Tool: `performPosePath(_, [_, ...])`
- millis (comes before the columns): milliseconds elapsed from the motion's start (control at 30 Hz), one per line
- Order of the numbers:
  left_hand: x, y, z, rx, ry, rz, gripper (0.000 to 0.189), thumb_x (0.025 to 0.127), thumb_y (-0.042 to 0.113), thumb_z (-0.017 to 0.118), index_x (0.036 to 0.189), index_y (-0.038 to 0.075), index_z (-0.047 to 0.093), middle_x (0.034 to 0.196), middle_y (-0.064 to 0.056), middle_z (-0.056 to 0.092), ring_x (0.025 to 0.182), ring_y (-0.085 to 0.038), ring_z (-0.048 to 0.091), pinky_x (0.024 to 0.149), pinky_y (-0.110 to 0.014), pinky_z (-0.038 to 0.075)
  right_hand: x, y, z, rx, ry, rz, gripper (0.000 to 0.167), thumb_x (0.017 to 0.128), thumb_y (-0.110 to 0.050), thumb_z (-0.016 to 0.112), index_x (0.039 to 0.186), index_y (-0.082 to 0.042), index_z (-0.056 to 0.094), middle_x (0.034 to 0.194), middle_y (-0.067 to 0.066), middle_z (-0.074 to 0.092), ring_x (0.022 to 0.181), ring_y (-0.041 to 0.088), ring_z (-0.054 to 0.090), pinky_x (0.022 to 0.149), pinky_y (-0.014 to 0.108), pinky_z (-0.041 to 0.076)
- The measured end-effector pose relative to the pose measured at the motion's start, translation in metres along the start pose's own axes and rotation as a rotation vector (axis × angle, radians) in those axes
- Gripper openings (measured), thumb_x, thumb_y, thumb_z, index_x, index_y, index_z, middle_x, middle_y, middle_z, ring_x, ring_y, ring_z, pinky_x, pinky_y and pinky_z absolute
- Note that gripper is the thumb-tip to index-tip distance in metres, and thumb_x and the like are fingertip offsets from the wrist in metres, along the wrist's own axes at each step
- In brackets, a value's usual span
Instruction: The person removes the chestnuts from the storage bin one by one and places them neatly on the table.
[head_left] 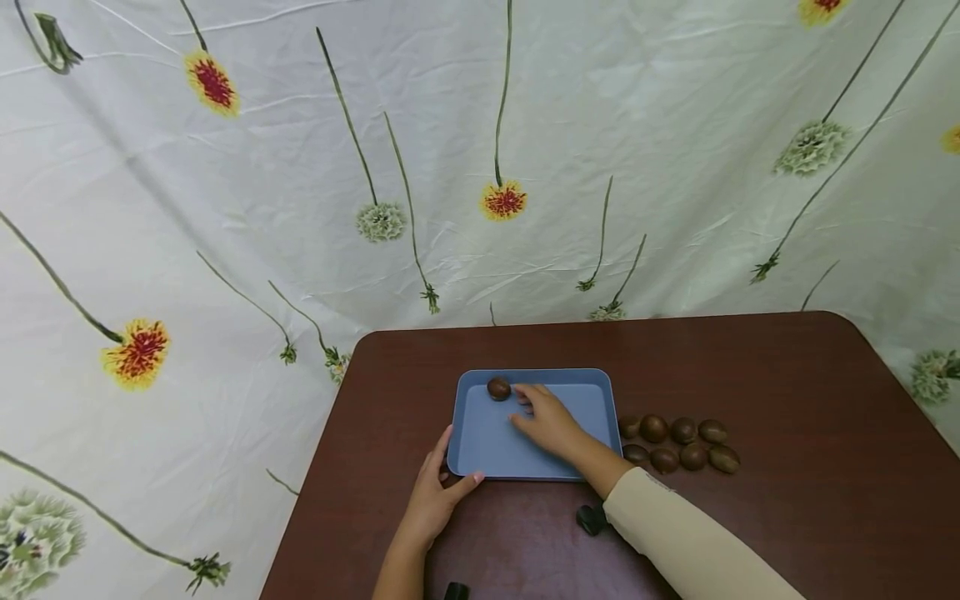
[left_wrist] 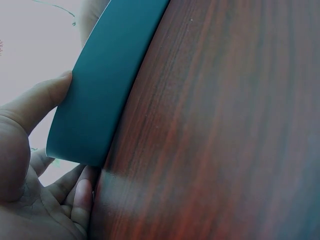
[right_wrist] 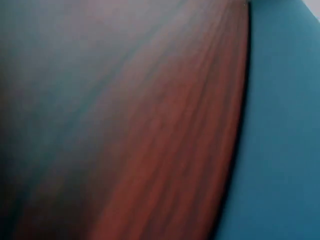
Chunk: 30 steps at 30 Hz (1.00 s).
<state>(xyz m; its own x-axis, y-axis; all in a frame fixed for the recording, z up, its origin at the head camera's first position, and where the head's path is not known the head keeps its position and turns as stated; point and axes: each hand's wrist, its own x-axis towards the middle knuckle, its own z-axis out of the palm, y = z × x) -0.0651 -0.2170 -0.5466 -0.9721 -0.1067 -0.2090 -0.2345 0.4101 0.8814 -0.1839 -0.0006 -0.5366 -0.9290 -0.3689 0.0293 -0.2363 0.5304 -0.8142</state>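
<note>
A blue rectangular tray (head_left: pixel 540 458) lies on the table. Near its far left corner sits one round, dark-brown, chestnut-like piece (head_left: pixel 498 388). My right hand (head_left: pixel 551 423) is over the tray, fingers loosely bent and holding nothing, its fingertips just right of that piece. My left hand (head_left: pixel 437 492) holds the near left corner of the tray, thumb at the front edge and fingers along the left side. In the left wrist view, its thumb (left_wrist: pixel 47 97) presses the tray's outer wall (left_wrist: pixel 107 85). The right wrist view catches only the tray wall (right_wrist: pixel 280 125) and wood, with the hand hidden.
Right of the tray, several more brown pieces (head_left: pixel 683 431) lie in two rows on the dark red-brown wooden table (head_left: pixel 795 500). A small black object (head_left: pixel 590 520) shows beside the right sleeve (head_left: pixel 690 533). Behind the table hangs a white flowered cloth (head_left: pixel 450 150).
</note>
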Motion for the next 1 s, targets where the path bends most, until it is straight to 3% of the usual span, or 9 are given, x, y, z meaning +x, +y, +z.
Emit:
performPosePath(400, [0.001, 0.000, 0.000, 0.007, 0.003, 0.002, 0.096, 0.084, 0.043, 0.082, 0.161, 0.035, 0.025, 0.157, -0.013, 0.037, 0.133, -0.036, 0.046, 0.105, -0.052, 0.041, 0.016, -0.008, 0.000, -0.132, -0.076, -0.003, 0.063, 0.094, -0.019, 0.072, 0.151, -0.010, 0.047, 0.129, 0.014, 0.056, 0.112, 0.025, 0.061, 0.093, 0.044, 0.050])
performPosePath(767, [0.001, 0.000, -0.001, 0.006, 0.004, 0.003, 0.097, 0.083, 0.045, 0.083, 0.161, 0.035, 0.025, 0.156, -0.013, 0.038, 0.131, -0.035, 0.047, 0.104, -0.050, 0.040, 0.028, -0.009, 0.000, -0.204, -0.119, 0.003, 0.062, 0.095, -0.020, 0.071, 0.152, -0.019, 0.047, 0.112, 0.010, 0.055, 0.088, 0.017, 0.053, 0.075, 0.035, 0.043])
performPosePath(1000, [0.000, 0.000, 0.000, 0.004, -0.001, 0.008, 0.096, 0.084, 0.042, 0.082, 0.161, 0.034, 0.025, 0.156, -0.014, 0.037, 0.132, -0.035, 0.047, 0.104, -0.050, 0.041, 0.028, -0.015, -0.001, -0.224, -0.121, -0.011, 0.054, 0.094, -0.018, 0.073, 0.145, -0.017, 0.056, 0.114, 0.013, 0.056, 0.092, 0.023, 0.055, 0.081, 0.042, 0.047])
